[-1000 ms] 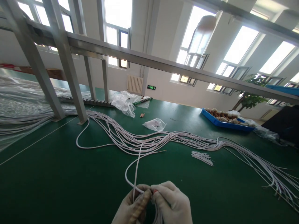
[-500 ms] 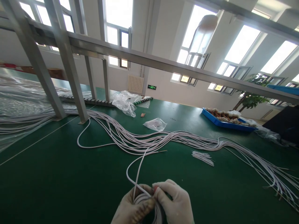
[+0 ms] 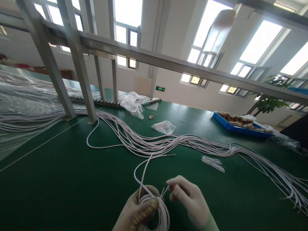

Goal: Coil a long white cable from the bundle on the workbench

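A: Coiled white cable point(image 3: 154, 208) sits at the near edge of the green table point(image 3: 60, 186), gripped in the gloved left hand point(image 3: 137, 211), probably so the loops stay together.

B: Right hand point(image 3: 190, 200)?

A: Just beside the coil, fingertips pinched on a thin white tie point(image 3: 165, 191) (ends stick up). Long white wire bundle point(image 3: 168, 146) lies beyond the coil.

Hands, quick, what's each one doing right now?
Left hand: closed around the coiled white cable.
Right hand: fingers pinched on the cable's loose end beside the coil.
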### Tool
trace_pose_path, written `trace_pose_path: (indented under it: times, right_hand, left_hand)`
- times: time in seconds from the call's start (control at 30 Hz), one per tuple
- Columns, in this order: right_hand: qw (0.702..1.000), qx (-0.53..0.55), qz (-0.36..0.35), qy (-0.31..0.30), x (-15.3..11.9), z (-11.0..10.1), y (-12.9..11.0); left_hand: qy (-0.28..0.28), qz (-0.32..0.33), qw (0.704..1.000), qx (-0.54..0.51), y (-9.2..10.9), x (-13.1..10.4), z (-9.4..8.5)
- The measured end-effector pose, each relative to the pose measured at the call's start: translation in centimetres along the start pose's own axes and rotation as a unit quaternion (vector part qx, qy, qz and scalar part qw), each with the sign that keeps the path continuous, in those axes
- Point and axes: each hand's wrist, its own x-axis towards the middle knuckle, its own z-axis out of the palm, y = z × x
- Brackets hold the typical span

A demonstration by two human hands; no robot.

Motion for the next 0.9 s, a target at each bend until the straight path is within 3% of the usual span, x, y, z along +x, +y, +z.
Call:
trace_pose_path:
  times: [0.07, 0.17, 0.27, 0.4, 0.47, 0.6, 0.63, 0.77, 0.8, 0.9]
  right_hand:
    - [0.998, -0.015, -0.030, -0.046, -0.4, 0.7, 0.5]
    - [0.982, -0.113, -0.150, -0.026, -1.0, 1.3, 1.0]
    - [0.920, -0.251, -0.301, -0.032, -1.0, 1.1, 0.8]
    - [0.871, -0.327, -0.362, -0.060, -0.3, 0.7, 0.0]
    - [0.862, -0.364, -0.347, -0.070, 0.0, 1.0, 0.1]
    - [0.894, -0.423, -0.149, 0.001, 0.5, 1.5, 1.0]
    - [0.893, -0.431, -0.131, -0.005, 0.6, 1.5, 1.1]
    - [0.841, -0.448, -0.261, -0.156, 0.8, 0.8, 0.8]
    - [0.838, -0.440, -0.274, -0.170, 0.7, 0.7, 0.7]
    - [0.898, -0.380, -0.185, -0.123, 0.2, 0.5, 0.8]
  left_hand:
    - [-0.001, 0.010, 1.000, -0.010, -0.1, -0.3, 0.1]
    - [0.019, 0.015, 0.999, -0.021, -0.2, -0.8, 0.3]
    - [0.012, -0.010, 1.000, -0.009, 0.1, -1.1, 0.3]
    - [-0.023, -0.040, 0.999, 0.008, 0.3, -1.1, -0.2]
    - [-0.038, -0.047, 0.998, 0.014, 0.1, -0.6, -0.5]
    - [-0.071, -0.040, 0.997, 0.017, -0.3, 0.4, -0.8]
    - [-0.069, -0.038, 0.997, 0.024, -0.3, 0.5, -0.7]
    - [0.012, -0.049, 0.993, 0.110, 0.3, -0.3, 0.9]
    - [0.028, -0.046, 0.990, 0.129, 0.5, -0.6, 1.5]
    - [0.083, 0.001, 0.972, 0.222, 0.6, -1.7, 2.9]
